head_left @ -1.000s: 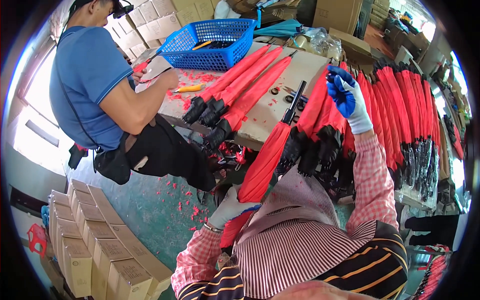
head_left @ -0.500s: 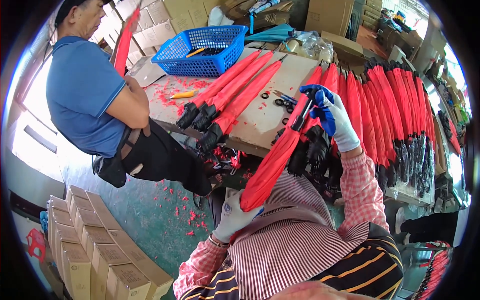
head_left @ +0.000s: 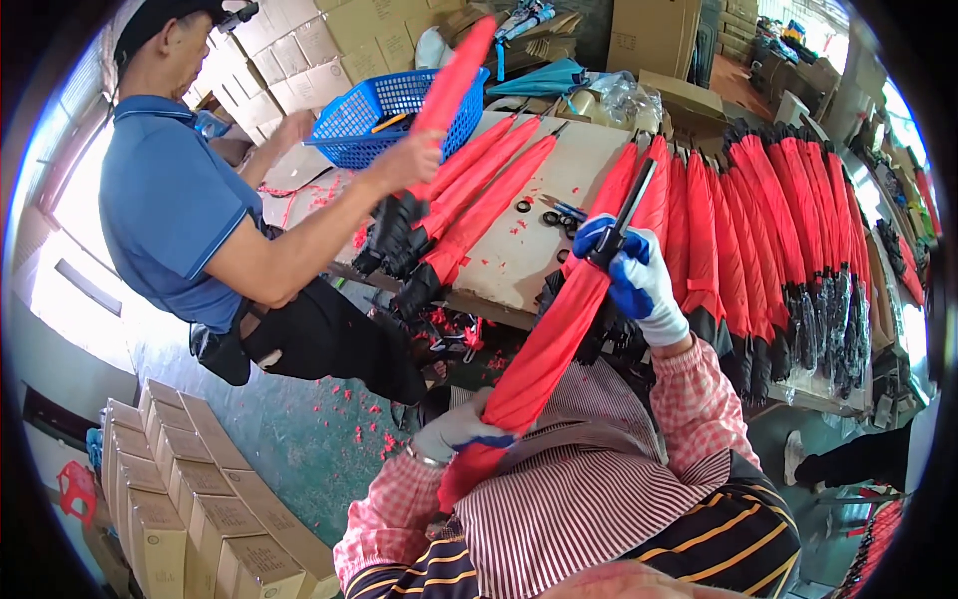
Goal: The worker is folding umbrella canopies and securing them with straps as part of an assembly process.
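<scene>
A furled red umbrella (head_left: 552, 344) slants across my front, its dark shaft and black collar at the upper end. My left hand (head_left: 461, 431), in a white and blue glove, wraps round its lower part by my apron. Up by the black collar my right hand (head_left: 644, 285), gloved alike, closes its fingers on the umbrella. Beyond, on the worktable (head_left: 499, 272), lie three furled red umbrellas (head_left: 489, 200), black ends toward me. Small black rings (head_left: 550, 218) and a pair of scissors (head_left: 569, 211) are beside them.
Many red umbrellas (head_left: 743, 240) lean in a row along the right. A person in a blue shirt (head_left: 185, 200) stands at the left, holding another red umbrella (head_left: 457, 85) above the table. Behind is a blue basket (head_left: 349, 125). Cartons (head_left: 215, 509) stand at lower left.
The umbrella's upper end has tilted more upright, and its shaft now shows above my right hand. My left hand sits higher along the cloth. The other person's umbrella has swung right over the table.
</scene>
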### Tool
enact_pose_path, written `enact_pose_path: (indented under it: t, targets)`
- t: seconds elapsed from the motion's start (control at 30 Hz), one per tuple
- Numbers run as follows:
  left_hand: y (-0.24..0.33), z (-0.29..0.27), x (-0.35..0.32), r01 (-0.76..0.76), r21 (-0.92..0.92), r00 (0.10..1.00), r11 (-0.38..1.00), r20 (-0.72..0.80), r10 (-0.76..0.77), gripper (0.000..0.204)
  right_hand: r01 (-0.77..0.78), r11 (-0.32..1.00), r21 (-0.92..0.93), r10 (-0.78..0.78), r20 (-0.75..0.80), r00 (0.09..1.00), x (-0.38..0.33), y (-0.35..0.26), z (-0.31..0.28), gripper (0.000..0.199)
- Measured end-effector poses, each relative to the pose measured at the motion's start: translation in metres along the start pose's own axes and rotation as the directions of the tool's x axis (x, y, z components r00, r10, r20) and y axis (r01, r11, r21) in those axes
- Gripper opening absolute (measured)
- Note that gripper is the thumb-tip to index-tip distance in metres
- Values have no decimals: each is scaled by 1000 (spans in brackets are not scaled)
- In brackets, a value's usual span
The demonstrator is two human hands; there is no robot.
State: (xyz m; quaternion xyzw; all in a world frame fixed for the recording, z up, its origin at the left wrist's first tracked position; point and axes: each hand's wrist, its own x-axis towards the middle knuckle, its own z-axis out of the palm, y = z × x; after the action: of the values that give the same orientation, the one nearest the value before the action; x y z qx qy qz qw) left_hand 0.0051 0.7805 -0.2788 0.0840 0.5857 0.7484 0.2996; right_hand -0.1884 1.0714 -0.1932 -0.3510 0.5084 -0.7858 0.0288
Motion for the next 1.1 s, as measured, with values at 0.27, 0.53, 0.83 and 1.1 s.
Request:
enact_pose_path:
  t: [0.27,0.53,0.83,1.1]
  targets:
    - [6,26,24,17,759,818,651,-385,427,70,-272,962,-15,267,-149,952,4,2,-18,52]
    - [43,49,6,257,679,834,687,-516,198,76,-230,972,56,236,-152,960,-11,-11,-3,78]
    - [2,19,-6,290,512,850,808,-527,29,104,-195,979,50,199,-85,976,-10,-31,12,107]
    - [7,16,-7,257,527,881,810,-473,29,103,-178,973,144,180,4,984,-14,-25,11,93]
